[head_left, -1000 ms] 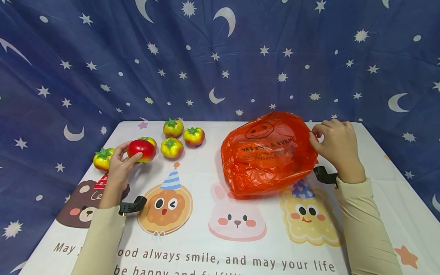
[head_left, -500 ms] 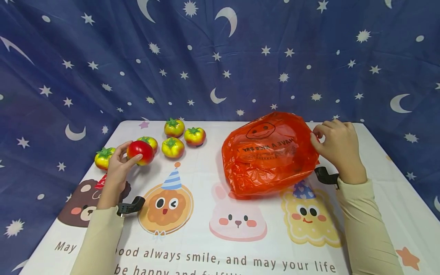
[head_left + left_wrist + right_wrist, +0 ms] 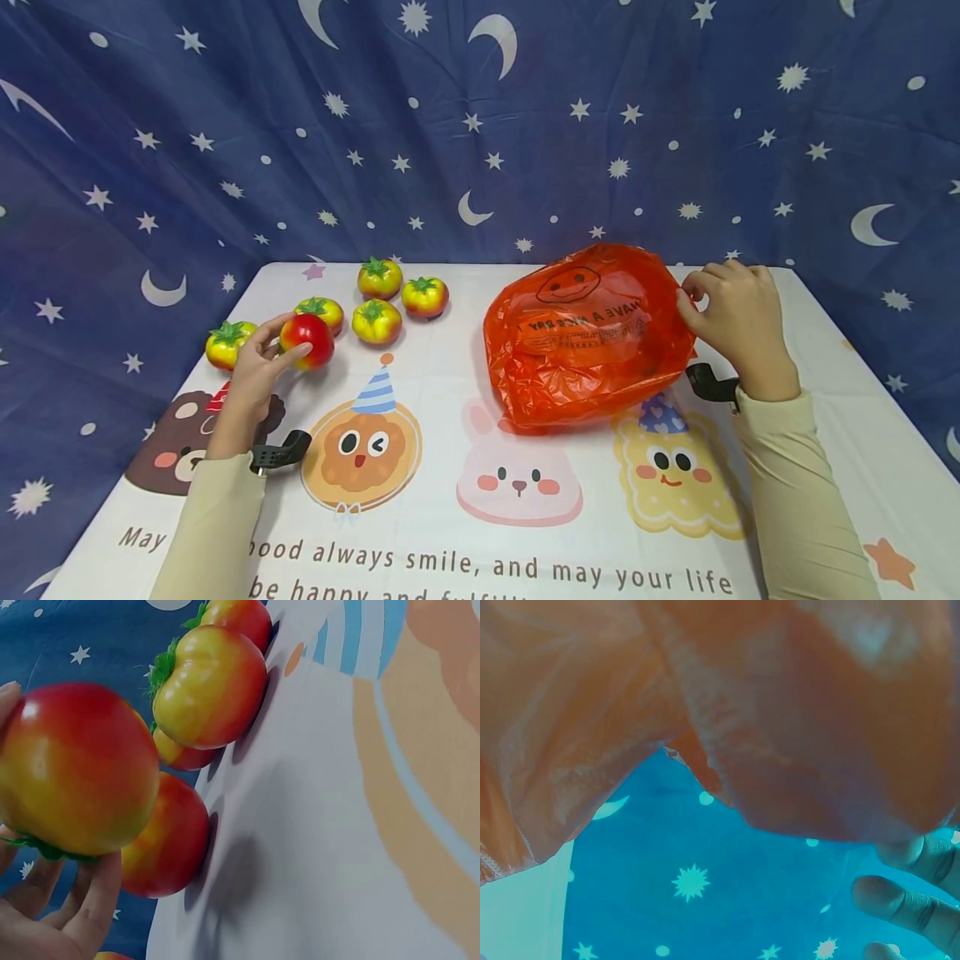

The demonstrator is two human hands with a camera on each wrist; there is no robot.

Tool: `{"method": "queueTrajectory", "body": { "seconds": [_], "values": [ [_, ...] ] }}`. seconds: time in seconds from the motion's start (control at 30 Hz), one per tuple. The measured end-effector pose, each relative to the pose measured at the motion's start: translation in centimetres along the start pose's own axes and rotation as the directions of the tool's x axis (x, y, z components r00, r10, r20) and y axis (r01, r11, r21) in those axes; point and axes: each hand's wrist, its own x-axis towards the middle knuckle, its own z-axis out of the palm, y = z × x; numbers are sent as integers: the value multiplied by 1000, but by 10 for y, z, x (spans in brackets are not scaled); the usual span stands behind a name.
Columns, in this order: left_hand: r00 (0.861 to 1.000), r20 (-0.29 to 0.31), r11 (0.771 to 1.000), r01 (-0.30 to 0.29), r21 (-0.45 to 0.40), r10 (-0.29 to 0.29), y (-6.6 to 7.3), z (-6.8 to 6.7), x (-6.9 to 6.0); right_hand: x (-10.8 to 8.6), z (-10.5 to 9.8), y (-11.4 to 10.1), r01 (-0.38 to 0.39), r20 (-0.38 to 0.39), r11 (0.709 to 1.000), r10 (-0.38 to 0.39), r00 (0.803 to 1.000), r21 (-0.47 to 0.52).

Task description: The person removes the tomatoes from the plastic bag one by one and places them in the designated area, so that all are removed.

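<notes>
My left hand holds a glossy red-and-yellow tomato between thumb and fingers, above the left side of the table. Up close in the left wrist view, the held tomato has its green leaves pointing down. Several similar tomatoes lie about it: one left of the hand, one just behind, and one to the right. At the right, my right hand pinches the edge of a translucent red plastic bag with a printed smiley. Folds of the bag fill the upper right wrist view.
Two more tomatoes, one at the back and one right of it, sit near the table's far edge. A white cloth with cartoon prints covers the table. Behind it hangs a dark blue starry curtain.
The tomato in my left hand has turned, showing a rounder side, and sits slightly lower. My right hand and the plastic bag have stayed nearly still.
</notes>
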Motion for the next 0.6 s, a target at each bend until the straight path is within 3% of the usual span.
{"method": "queueTrajectory", "body": {
  "seconds": [0.17, 0.6],
  "values": [
    [1000, -20, 999, 16, 44, -15, -1, -3, -2, 0, 1, 0, 4, -2, 1000, -4, 1000, 4],
    [998, 6, 981, 67, 180, -69, -10, -14, -3, 0, 2, -1, 2, 5, 1000, -2, 1000, 5]
  ]
}}
